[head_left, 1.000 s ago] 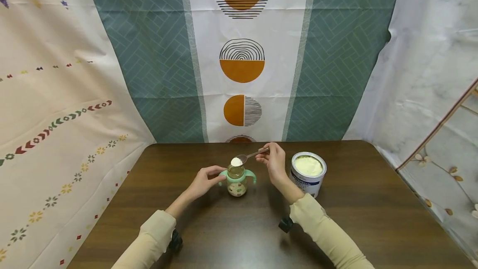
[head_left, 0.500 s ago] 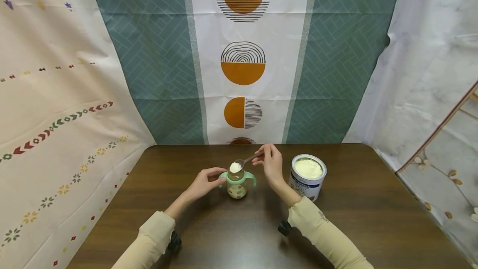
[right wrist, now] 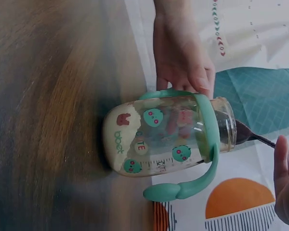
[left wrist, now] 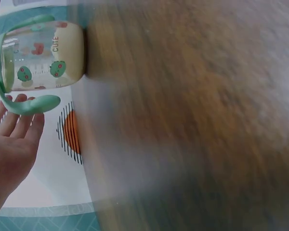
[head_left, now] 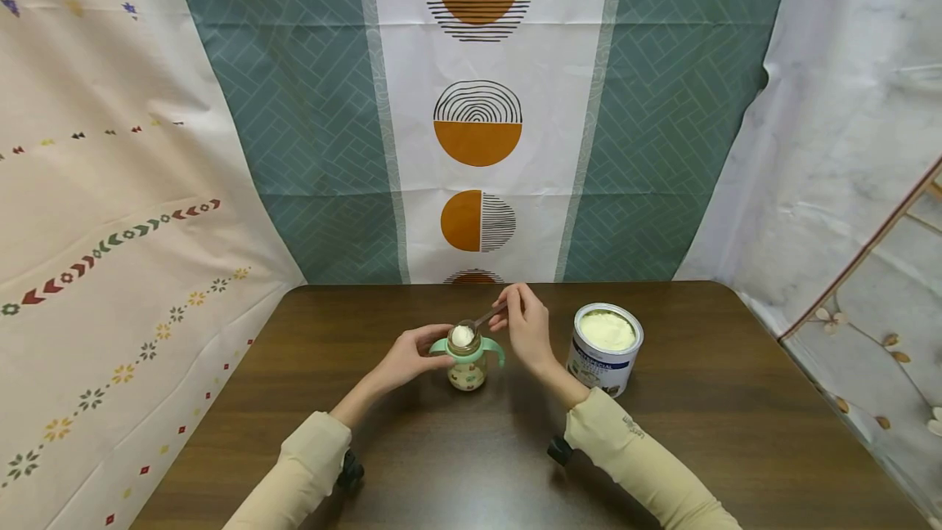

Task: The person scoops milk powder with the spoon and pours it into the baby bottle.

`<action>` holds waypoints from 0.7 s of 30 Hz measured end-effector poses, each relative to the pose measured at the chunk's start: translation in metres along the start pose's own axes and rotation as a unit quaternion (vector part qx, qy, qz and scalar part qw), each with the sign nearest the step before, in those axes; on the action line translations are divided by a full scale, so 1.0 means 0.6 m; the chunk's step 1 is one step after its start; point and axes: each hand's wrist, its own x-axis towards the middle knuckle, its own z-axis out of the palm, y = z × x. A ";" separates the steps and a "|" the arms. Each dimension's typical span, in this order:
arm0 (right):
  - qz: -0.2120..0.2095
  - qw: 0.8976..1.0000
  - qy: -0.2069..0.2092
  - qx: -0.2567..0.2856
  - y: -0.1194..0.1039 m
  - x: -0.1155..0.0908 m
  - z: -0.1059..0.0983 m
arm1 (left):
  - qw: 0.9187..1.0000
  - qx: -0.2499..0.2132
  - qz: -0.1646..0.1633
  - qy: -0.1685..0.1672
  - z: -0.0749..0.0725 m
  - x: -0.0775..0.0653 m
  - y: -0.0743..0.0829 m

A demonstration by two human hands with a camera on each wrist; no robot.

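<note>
A clear baby bottle with a mint-green two-handled collar stands upright on the table, lidless, with pale powder in its bottom. My left hand holds it at the left handle and collar; the thumb lies against the collar in the right wrist view. Between thumb and fingers, my right hand pinches the handle of a spoon. The spoon's bowl carries a heap of white powder and sits right at the bottle's mouth, its tip inside the neck in the right wrist view.
An open can nearly full of pale powder stands to the right of my right hand. Beneath everything is a dark wooden table. A patterned curtain hangs behind its far edge.
The right hand has moved left and lowered the spoon from above the bottle down to its mouth. My left hand has shifted slightly further onto the bottle's collar. The can stays put.
</note>
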 end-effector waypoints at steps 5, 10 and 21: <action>-0.059 0.997 -0.018 -0.043 -0.006 -0.005 0.005 | 1.000 0.009 -0.007 -0.009 0.004 0.007 0.007; -0.099 0.991 -0.024 -0.082 -0.012 -0.007 0.009 | 1.000 0.015 -0.019 -0.010 0.008 0.011 0.011; -0.145 0.984 -0.039 -0.099 0.048 0.003 0.014 | 0.999 0.020 -0.015 -0.029 0.014 0.012 0.041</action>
